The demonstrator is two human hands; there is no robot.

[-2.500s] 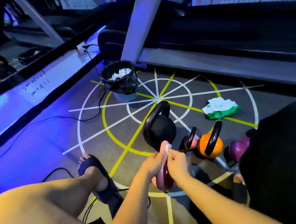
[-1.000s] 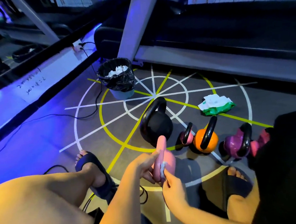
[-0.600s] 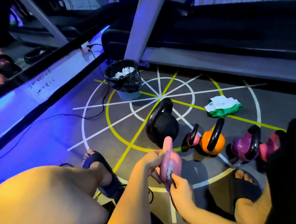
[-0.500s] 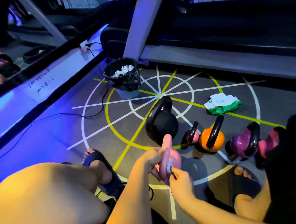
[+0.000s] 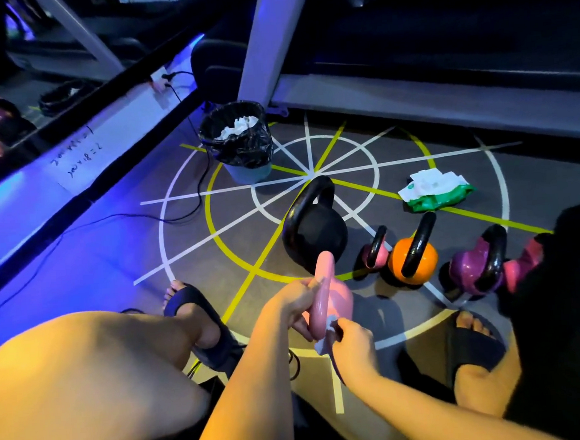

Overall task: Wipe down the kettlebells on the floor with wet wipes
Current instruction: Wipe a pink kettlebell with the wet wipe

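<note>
My left hand (image 5: 296, 303) grips the handle of a light pink kettlebell (image 5: 335, 297), lifted off the floor in front of me. My right hand (image 5: 350, 346) pinches a white wet wipe (image 5: 326, 336) against the lower side of that kettlebell. On the floor beyond stand a big black kettlebell (image 5: 316, 228), a small pink one (image 5: 375, 253), an orange one (image 5: 413, 257), a purple one (image 5: 477, 268) and a pink one (image 5: 521, 265) partly hidden at the right. A green pack of wet wipes (image 5: 434, 194) lies open behind them.
A bin with a black liner (image 5: 238, 144) holds used wipes at the back left. A black cable (image 5: 144, 219) runs across the floor. A treadmill frame (image 5: 410, 98) borders the far side. My sandalled feet (image 5: 199, 312) rest on the marked floor.
My right hand with the wipe has slid from the top of the pink kettlebell's handle down to its lower side. My left hand keeps hold of the handle.
</note>
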